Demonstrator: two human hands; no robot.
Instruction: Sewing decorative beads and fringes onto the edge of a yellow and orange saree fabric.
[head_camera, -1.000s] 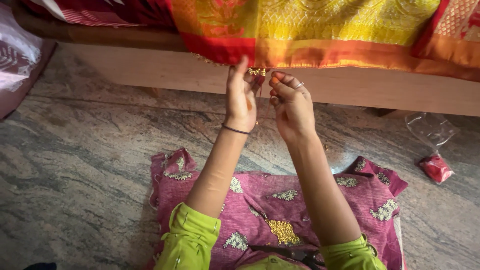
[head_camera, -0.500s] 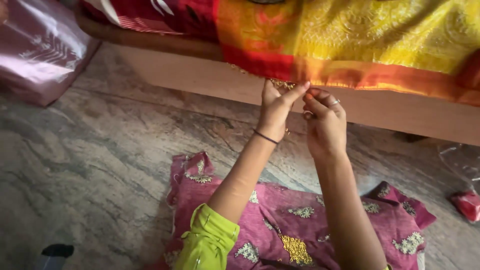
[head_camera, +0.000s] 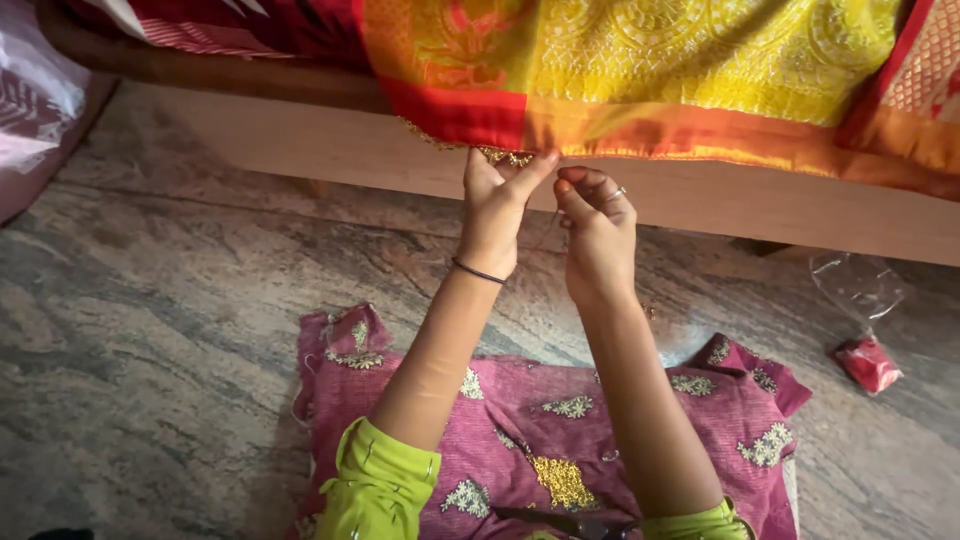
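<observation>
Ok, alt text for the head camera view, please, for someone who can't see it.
Both hands work at the beaded gold edge of a red, orange and yellow embroidered cloth draped over a wooden bed frame: the left hand pinches the edge, the right hand closes its fingers beside it. Below lies a pink embroidered cloth on grey stone floor.

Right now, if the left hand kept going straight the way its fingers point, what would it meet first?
The left hand points up toward the draped cloth's beaded hem, which its fingertips already seem to pinch. Past that hangs the red and orange cloth; depth is unclear.
</observation>
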